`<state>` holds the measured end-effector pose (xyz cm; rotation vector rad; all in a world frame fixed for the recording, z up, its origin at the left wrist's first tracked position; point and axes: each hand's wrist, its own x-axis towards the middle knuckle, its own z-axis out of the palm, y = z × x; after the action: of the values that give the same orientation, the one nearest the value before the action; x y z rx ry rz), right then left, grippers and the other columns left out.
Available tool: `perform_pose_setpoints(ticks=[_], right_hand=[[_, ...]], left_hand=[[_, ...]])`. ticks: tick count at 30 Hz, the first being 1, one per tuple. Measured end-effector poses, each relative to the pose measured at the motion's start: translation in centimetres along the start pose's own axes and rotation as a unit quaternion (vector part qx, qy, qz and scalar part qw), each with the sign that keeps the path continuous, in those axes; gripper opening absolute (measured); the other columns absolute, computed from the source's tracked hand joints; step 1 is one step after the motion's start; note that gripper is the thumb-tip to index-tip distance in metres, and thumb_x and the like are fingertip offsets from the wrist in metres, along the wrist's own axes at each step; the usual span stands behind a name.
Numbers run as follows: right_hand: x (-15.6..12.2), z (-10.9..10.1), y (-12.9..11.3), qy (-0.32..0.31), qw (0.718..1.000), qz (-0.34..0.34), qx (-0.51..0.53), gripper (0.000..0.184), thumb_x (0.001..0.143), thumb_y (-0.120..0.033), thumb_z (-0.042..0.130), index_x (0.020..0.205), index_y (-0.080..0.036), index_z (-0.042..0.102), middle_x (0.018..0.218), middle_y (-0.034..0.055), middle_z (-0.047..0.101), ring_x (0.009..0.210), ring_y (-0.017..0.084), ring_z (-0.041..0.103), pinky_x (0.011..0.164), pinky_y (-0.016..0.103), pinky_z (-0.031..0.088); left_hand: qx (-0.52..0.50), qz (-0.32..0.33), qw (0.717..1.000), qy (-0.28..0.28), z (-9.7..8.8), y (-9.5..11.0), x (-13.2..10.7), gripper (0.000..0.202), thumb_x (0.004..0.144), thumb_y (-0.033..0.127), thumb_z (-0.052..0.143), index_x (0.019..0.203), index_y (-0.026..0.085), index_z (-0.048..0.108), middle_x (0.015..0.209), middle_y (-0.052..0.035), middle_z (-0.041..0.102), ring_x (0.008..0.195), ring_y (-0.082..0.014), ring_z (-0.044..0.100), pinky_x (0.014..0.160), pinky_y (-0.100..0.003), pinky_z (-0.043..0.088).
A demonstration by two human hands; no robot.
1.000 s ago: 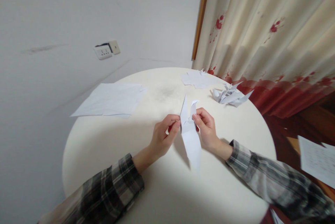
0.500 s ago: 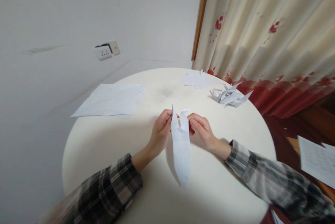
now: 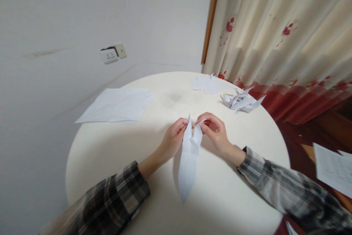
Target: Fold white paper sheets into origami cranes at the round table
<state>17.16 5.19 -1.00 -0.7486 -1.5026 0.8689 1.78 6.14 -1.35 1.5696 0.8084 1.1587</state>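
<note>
A folded white paper is held up over the round white table, its long pointed end hanging toward me and two narrow points rising at the top. My left hand is closed on its upper left side, thumb and fingers pinching near the left point. With thumb and forefinger, my right hand pinches the tip of the right point, which bends outward. Part of the fingertips behind the paper is hidden.
On the white table, flat paper sheets lie at the left. Several folded paper pieces are heaped at the right, with more paper at the back. A wall socket and a curtain stand beyond. Written sheets lie lower right.
My right hand has moved up slightly and now grips the right point's tip, pulling it outward. The paper's lower end has swung left, and my left hand has shifted slightly right.
</note>
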Motion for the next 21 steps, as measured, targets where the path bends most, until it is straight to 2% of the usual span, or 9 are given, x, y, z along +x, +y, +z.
perform_pose_setpoints(ticks=[7, 13, 18, 21], right_hand=[[0.4, 0.1, 0.1, 0.080, 0.996, 0.015, 0.025, 0.021, 0.076, -0.038, 0.060, 0.077, -0.019, 0.052, 0.063, -0.0027, 0.052, 0.056, 0.010, 0.049, 0.051, 0.022, 0.042], [0.6, -0.2, 0.1, 0.149, 0.989, -0.002, 0.021, 0.016, 0.076, -0.033, 0.062, 0.078, -0.020, 0.053, 0.064, -0.0029, 0.055, 0.057, 0.010, 0.052, 0.053, 0.023, 0.044], [0.4, -0.8, 0.0, 0.159, 0.987, -0.032, 0.000, 0.011, 0.078, -0.030, 0.059, 0.080, -0.019, 0.057, 0.080, 0.0023, 0.062, 0.076, 0.013, 0.057, 0.066, 0.026, 0.047], [0.2, -0.9, 0.0, 0.155, 0.987, -0.045, -0.010, 0.010, 0.080, -0.029, 0.057, 0.080, -0.019, 0.059, 0.082, 0.0023, 0.061, 0.076, 0.013, 0.056, 0.066, 0.025, 0.046]], left_hand=[[-0.005, 0.011, 0.997, 0.080, -0.2, 0.0, 0.4, 0.022, 0.082, 0.037, 0.047, 0.072, 0.018, 0.050, 0.058, 0.0020, 0.053, 0.050, -0.0106, 0.047, 0.049, -0.022, 0.037], [-0.021, 0.020, 0.993, 0.111, -0.2, 1.0, 0.4, 0.020, 0.082, 0.033, 0.046, 0.070, 0.017, 0.049, 0.060, 0.0011, 0.056, 0.053, -0.0097, 0.048, 0.053, -0.022, 0.038], [-0.074, -0.022, 0.987, 0.144, -0.3, 0.4, 0.5, 0.017, 0.082, 0.028, 0.044, 0.073, 0.015, 0.051, 0.066, -0.0001, 0.059, 0.053, -0.0091, 0.046, 0.052, -0.022, 0.036], [-0.107, -0.040, 0.978, 0.177, -0.5, -0.1, 0.8, 0.013, 0.080, 0.023, 0.043, 0.074, 0.015, 0.051, 0.067, 0.0002, 0.059, 0.057, -0.0091, 0.048, 0.055, -0.022, 0.037]])
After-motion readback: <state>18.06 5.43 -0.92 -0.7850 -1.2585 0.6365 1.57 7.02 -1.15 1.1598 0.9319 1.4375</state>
